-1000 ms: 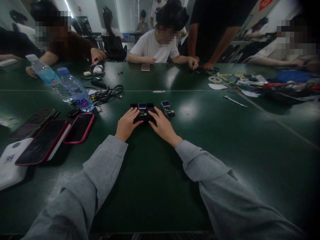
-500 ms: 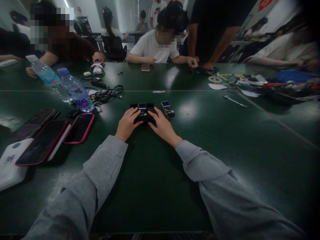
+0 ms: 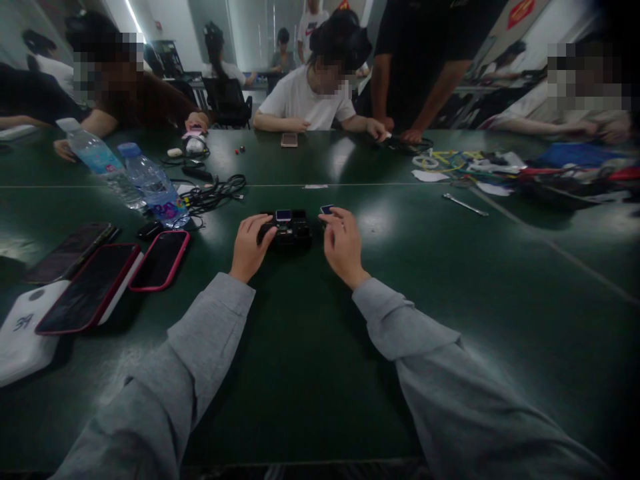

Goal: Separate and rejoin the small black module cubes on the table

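Observation:
A small black electronic device (image 3: 290, 228) with a tiny blue screen lies on the dark green table (image 3: 310, 347) in front of me. My left hand (image 3: 249, 245) grips its left end, fingers curled over it. My right hand (image 3: 342, 244) has left that device and now covers a second small circuit board with a blue screen (image 3: 327, 210) just to the right; the fingers curl down onto it, and most of the board is hidden beneath them. Both arms wear grey sleeves.
Two water bottles (image 3: 150, 183) and tangled black cables (image 3: 215, 190) lie at left. Phones in red cases (image 3: 160, 259) and a white box (image 3: 23, 333) sit at near left. A metal tool (image 3: 464, 204), papers and wires clutter the right. Several people sit or stand across the table.
My right hand lifted off the black device and moved right onto the second small board. My left hand stayed on the device's left end. The view tilted slightly.

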A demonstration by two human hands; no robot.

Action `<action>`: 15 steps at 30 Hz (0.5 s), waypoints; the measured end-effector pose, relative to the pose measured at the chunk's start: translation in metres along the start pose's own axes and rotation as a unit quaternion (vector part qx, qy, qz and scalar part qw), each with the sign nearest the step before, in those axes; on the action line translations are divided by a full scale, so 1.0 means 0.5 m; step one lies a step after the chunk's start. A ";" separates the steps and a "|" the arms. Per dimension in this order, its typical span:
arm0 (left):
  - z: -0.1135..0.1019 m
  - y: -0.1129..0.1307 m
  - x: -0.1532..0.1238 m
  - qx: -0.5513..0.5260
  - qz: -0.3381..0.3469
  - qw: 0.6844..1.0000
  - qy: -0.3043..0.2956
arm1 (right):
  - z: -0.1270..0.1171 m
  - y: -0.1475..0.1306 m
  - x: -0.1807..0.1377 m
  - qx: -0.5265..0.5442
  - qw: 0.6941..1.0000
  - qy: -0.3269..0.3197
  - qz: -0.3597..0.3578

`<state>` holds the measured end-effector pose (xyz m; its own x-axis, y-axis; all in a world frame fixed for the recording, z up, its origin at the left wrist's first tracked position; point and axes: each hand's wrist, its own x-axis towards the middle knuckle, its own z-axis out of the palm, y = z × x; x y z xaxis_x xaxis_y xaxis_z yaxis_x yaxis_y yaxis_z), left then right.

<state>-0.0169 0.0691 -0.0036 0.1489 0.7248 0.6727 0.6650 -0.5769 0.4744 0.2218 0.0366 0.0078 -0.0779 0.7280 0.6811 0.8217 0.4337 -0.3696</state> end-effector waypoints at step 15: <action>0.026 -0.085 -0.005 -0.165 -0.242 0.955 0.049 | 0.043 0.107 0.007 0.215 0.959 -0.019 0.184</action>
<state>-0.0360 0.0966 -0.0326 -0.1981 0.9073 0.3709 0.3694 -0.2814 0.8856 0.2533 0.0736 -0.0233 0.1449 0.8890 0.4344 0.4898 0.3170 -0.8122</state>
